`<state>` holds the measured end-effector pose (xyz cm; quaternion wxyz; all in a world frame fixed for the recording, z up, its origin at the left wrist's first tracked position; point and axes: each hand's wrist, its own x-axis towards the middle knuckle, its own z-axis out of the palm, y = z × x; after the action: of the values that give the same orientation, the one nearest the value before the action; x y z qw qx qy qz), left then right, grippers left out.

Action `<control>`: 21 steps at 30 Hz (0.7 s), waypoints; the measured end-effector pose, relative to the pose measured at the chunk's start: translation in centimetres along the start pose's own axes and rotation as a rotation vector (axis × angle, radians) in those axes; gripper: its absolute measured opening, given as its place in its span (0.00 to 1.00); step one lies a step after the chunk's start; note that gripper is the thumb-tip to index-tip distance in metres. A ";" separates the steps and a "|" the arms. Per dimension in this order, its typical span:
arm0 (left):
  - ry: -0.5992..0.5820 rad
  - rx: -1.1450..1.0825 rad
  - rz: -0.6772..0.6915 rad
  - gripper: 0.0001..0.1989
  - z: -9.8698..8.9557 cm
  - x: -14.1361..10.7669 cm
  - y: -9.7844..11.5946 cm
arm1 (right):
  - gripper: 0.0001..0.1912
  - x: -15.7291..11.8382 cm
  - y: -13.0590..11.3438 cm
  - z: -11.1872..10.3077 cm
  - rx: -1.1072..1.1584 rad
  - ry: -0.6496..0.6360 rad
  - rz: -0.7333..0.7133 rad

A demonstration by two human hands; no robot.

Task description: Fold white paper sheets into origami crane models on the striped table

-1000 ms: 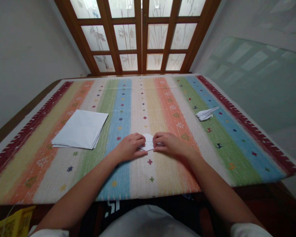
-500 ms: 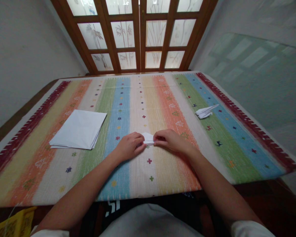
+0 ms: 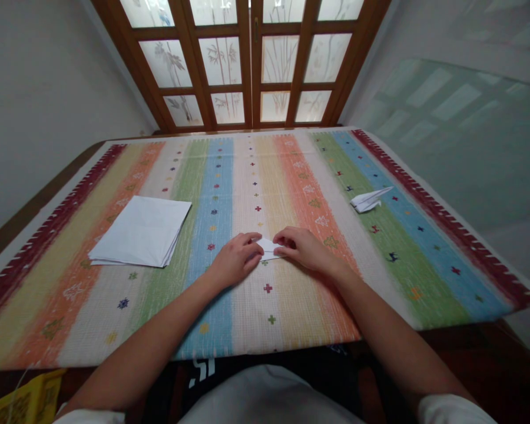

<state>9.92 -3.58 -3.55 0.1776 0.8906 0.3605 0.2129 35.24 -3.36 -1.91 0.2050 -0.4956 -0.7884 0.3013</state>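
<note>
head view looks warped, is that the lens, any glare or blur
Head view: wide-angle distortion makes the wooden glazed doors lean inward and the striped tablecloth flare toward the bottom; glare is mild, the frosted panes brightest, the glass sheet at right reflecting them; shadows under the left hand and right hand stay soft; the folded paper looks slightly blurred.

Hands (image 3: pixel 236 259) (image 3: pixel 307 247) moved forward, folded paper (image 3: pixel 269 248) shifted too

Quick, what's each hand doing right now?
Left hand: curled, touching the folded white paper; grip unclear.
Right hand: curled, also touching that paper; grip unclear.
</note>
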 end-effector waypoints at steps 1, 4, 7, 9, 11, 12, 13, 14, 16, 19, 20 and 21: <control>-0.003 0.001 -0.002 0.05 0.0 0.0 0.0 | 0.06 0.0 0.0 0.1 -0.003 0.012 0.010; -0.009 -0.011 -0.015 0.05 0.1 0.1 0.0 | 0.07 0.2 0.1 0.6 -0.031 0.048 0.025; 0.000 -0.051 -0.033 0.10 0.0 0.2 0.1 | 0.06 0.2 -0.1 1.0 -0.041 0.068 0.024; -0.007 -0.061 -0.034 0.12 -0.1 0.3 0.2 | 0.06 0.2 -0.2 1.1 -0.031 0.083 0.031; -0.026 -0.051 -0.030 0.13 -0.2 0.4 0.3 | 0.06 0.2 -0.4 1.1 -0.029 0.091 0.024; -0.034 -0.045 -0.031 0.14 -0.2 0.4 0.3 | 0.06 0.2 -0.4 1.1 -0.030 0.090 0.013; -0.035 -0.040 -0.034 0.15 -0.3 0.4 0.4 | 0.05 0.1 -0.5 1.1 -0.033 0.088 -0.002; -0.031 -0.037 -0.038 0.18 -0.3 0.4 0.4 | 0.05 0.1 -0.5 1.0 -0.036 0.082 -0.021; -0.012 -0.032 -0.041 0.22 -0.3 0.3 0.4 | 0.05 0.0 -0.6 0.8 -0.040 0.061 -0.063; -0.006 -0.014 -0.016 0.19 -0.3 0.2 0.3 | 0.06 -0.3 -0.7 0.2 -0.058 -0.003 -0.122; -0.008 -0.004 -0.008 0.17 -0.3 0.2 0.2 | 0.07 -0.4 -0.7 0.1 -0.064 -0.029 -0.134; -0.007 0.006 -0.002 0.14 -0.3 0.1 0.2 | 0.07 -0.5 -0.6 -0.1 -0.068 -0.051 -0.142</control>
<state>9.95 -3.56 -3.19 0.1766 0.8915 0.3615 0.2083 35.09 -3.96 -1.39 0.1889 -0.4375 -0.8361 0.2717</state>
